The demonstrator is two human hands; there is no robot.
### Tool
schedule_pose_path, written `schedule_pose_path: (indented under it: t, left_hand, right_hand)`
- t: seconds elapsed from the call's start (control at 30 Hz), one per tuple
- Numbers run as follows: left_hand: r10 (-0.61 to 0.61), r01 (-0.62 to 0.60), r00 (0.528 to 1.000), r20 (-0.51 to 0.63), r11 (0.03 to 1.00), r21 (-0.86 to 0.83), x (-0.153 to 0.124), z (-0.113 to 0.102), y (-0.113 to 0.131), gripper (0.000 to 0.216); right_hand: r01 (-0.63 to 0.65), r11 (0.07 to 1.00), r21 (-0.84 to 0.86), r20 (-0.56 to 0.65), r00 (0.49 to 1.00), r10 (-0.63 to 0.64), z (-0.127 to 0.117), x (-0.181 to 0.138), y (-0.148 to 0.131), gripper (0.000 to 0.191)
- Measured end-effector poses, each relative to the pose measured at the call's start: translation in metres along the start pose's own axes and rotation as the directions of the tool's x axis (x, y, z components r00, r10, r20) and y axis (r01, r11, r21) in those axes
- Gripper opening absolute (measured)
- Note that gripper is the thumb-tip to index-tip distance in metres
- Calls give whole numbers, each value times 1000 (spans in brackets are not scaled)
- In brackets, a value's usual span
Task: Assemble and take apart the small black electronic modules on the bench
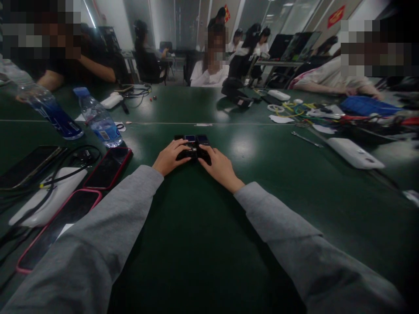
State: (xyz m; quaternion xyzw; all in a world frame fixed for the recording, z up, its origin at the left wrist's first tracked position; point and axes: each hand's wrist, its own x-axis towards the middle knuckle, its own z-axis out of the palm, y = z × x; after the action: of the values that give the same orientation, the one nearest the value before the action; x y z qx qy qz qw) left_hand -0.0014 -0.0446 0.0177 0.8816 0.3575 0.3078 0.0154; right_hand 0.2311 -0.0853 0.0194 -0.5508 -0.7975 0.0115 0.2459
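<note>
On the green table [209,226], both hands [170,159] grip a row of dark blocks [190,138] running left-right

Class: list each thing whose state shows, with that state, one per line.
Left hand: fingers curved, touching dark blocks
Right hand: touching them too
Dark blocks: close together
Smaller bottle: capped, standing
Larger bottle: standing, cap unclear
Black device: lying flat, screen dark
Red-edged phone: face up, screen dark
Pink-edged phone: face up, screen dark, partly covered
Wrench: lying flat

Plastic bottles [106,131]: two. Phones [109,168]: three. Slim metal tool [307,139]: one. Red wall posters [336,17]: two. Black devices [190,138]: partly hidden, count unclear.
</note>
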Motion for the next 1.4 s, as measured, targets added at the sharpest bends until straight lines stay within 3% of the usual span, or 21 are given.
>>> schedule_pose_path:
  t: [0.2,0.43,0.57,0.7,0.8,1.07,1.27,1.4]
  left_hand:
    - [-3,3,1000,-6,1000,-4,-1,1,-1,35]
    - [3,-3,1000,-4,1000,6,-1,1,-3,34]
    - [10,-10,1000,-10,1000,3,-1,2,-4,35]
    - [19,-19,1000,-14,1000,-1,-1,2,-5,35]
    - [12,-12,1000,-3,1000,6,-1,2,-5,36]
    - [-17,17,999,32,1000,17,-1,0,-3,36]
    - [-42,42,999,9,999,16,1,-2,4,34]
    - [-126,125,984,-130,992,-15,1,-3,-3,34]
  right_hand:
    - [-32,999,9,-4,999,32,4,1,-5,62]
    - [-71,997,-8,-38,997,70,5,1,0,63]
    - [-86,995,55,-142,985,93,6,0,1,62]
    - [9,991,135,-338,940,37,-4,-2,-1,63]
    - [36,993,115,-412,911,15,-13,-3,3,64]
    - [-246,959,141,-284,918,277,6,4,45,60]
    - [-216,975,-52,-213,956,200,13,4,49,62]
    - [-181,982,-52,-220,961,166,14,4,50,61]
